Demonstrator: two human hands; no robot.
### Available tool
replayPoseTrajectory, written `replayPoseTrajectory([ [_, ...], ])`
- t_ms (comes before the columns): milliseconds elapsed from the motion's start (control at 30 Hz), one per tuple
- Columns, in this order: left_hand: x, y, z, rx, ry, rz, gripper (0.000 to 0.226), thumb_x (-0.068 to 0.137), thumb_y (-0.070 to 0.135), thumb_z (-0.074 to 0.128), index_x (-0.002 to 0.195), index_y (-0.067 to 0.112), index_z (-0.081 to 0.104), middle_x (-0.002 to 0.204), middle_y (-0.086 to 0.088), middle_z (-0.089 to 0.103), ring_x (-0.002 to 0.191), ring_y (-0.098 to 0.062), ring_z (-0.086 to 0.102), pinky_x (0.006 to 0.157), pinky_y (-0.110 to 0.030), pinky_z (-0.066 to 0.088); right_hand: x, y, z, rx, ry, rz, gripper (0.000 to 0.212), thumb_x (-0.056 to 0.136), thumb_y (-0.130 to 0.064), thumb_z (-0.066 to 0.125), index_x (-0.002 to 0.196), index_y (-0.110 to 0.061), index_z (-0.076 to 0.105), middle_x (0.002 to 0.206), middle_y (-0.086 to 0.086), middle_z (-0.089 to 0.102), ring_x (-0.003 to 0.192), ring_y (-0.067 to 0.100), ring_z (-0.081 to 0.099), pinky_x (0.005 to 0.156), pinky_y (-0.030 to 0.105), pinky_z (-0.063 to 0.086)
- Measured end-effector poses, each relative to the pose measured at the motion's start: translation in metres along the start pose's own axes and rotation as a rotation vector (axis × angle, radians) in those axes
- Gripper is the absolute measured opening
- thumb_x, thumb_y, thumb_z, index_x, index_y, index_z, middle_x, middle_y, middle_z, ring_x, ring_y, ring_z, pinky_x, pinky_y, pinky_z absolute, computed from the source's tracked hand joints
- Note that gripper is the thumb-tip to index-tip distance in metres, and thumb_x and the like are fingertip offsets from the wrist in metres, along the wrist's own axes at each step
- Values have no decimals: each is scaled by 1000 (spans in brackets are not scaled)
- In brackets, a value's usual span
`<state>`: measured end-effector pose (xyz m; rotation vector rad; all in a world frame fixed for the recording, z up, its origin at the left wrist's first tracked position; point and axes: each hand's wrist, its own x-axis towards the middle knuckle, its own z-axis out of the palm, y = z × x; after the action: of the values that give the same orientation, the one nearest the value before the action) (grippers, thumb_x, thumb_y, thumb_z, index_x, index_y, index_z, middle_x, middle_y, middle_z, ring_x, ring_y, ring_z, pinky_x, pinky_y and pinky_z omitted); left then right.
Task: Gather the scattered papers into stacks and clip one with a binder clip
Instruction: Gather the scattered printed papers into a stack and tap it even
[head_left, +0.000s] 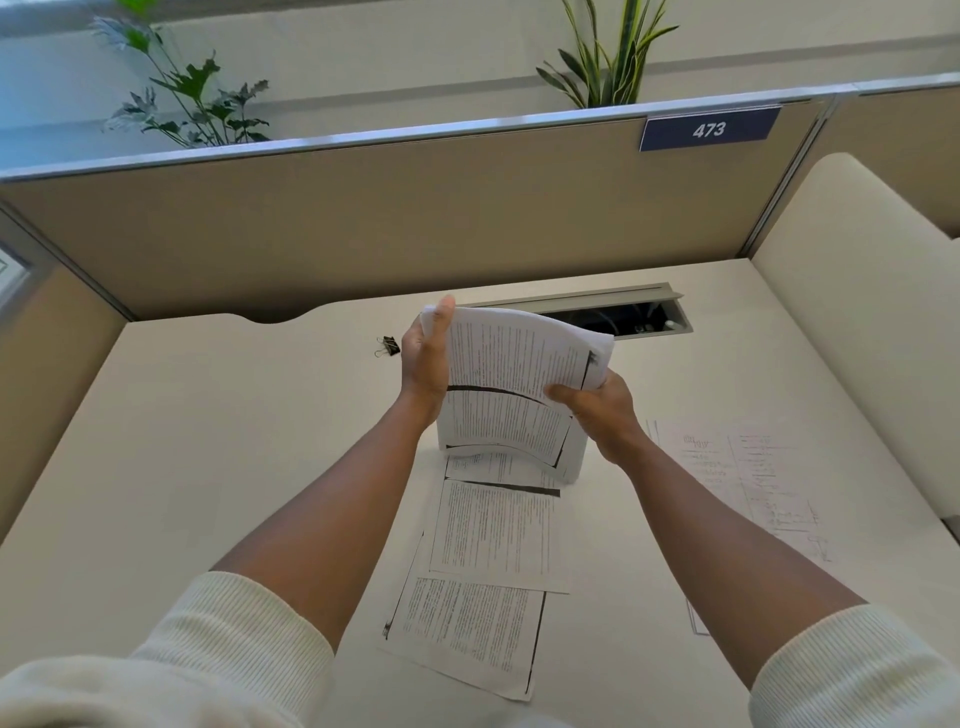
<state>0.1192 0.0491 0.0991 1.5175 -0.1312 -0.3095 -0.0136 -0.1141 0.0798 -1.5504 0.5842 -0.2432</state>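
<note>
A stack of printed papers stands upright on its lower edge on the desk, bowed toward me. My left hand grips its left edge with the thumb at the top corner. My right hand holds the right edge, thumb across the front sheet. A black binder clip lies on the desk just left of my left hand. Loose printed sheets lie overlapping on the desk below the stack, one nearer me. Faintly printed sheets lie at the right.
An open cable tray is set into the desk behind the stack. Beige cubicle partitions enclose the desk at the back and left, a cream panel at the right. Plants stand behind the partition.
</note>
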Motion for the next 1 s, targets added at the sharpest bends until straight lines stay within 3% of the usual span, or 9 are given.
replayPoseTrajectory([
  [167,3,4,2,-62,-54,-68,89,83,76,43,107,-8,57,87,-13,61,75,-23,61,61,-30,49,-3,5,-2,-27,-27,20,21,82,-5,71,97,-18,64,94,-3,68,88,14,64,66,29,53],
  [267,2,4,3,-60,6,-63,68,87,63,40,96,-1,60,85,-13,57,70,-20,59,55,-26,47,-4,11,-4,-44,-46,44,21,83,-4,70,100,-14,64,99,3,68,93,21,64,70,32,55],
  [400,2,3,3,-58,81,-8,65,86,51,43,107,-9,56,87,-12,57,76,-22,57,58,-28,44,-3,17,-4,-44,-63,88,26,82,-2,70,105,-13,66,108,9,69,102,27,64,77,37,55],
  [600,-7,4,-1,-2,-25,3,67,84,66,50,103,3,55,83,-5,59,69,-8,62,56,-18,50,-2,22,-5,-92,-103,133,30,81,-1,70,108,-13,65,111,9,67,106,29,61,84,43,55],
  [667,-11,-3,-5,41,-95,-21,63,73,62,70,109,12,57,89,0,65,74,-3,67,60,-19,53,-2,24,-7,-114,-116,143,30,82,1,68,109,-12,64,113,9,66,107,29,60,83,41,54],
  [733,-14,-13,-10,159,-127,-56,65,69,50,84,118,16,57,103,1,68,92,-11,68,68,-24,56,-2,27,-9,-155,-134,155,31,83,2,64,111,-12,63,116,10,65,109,29,58,83,39,52],
  [800,-15,-27,-16,283,-139,-98,57,77,37,80,125,17,56,114,1,66,106,-19,64,80,-31,56,-3,29,-10,-200,-139,168,30,86,2,61,112,-11,62,115,9,64,108,28,57,80,36,51],
  [900,-17,-41,-23,339,-131,-153,37,92,23,68,126,16,57,117,2,65,111,-22,59,93,-44,51,-3,30,-8,-245,-113,154,22,89,-1,58,108,-12,63,109,8,64,105,26,57,76,34,49],
  [1000,-18,-41,-22,346,-117,-133,35,95,21,64,128,18,54,117,2,64,110,-20,58,95,-45,51,-2,28,-7,-251,-69,133,18,88,-1,56,103,-7,65,109,14,67,104,33,61,79,41,56],
])
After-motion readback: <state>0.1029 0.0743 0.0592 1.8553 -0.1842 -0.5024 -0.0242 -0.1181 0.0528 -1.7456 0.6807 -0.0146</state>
